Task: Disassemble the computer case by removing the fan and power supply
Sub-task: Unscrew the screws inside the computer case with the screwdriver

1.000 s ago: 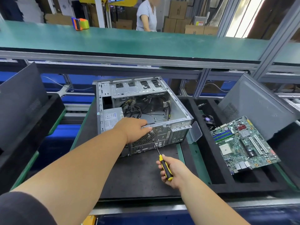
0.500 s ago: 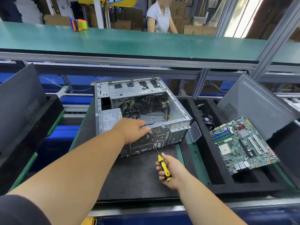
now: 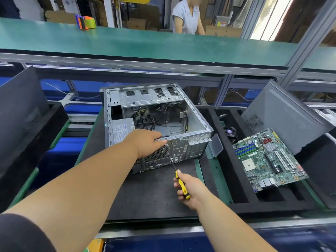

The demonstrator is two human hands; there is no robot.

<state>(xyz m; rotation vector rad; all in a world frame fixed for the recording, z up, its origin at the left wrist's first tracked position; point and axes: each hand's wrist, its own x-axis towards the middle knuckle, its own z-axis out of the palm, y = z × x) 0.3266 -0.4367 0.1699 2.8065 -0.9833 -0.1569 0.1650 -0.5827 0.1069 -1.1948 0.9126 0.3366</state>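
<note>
Factory line setting. Long green conveyor shelf point(image 3: 163, 46) runs across the upper view on a grey aluminium frame point(image 3: 294, 51). Orange-green tape dispenser point(image 3: 85, 22) sits on it at left. Behind, a person in a pale shirt point(image 3: 187, 17) stands among stacked cardboard boxes point(image 3: 216, 30). Bright daylight comes through a window point(image 3: 272, 17) at upper right. Blue panels point(image 3: 87, 108) below the shelf.
</note>
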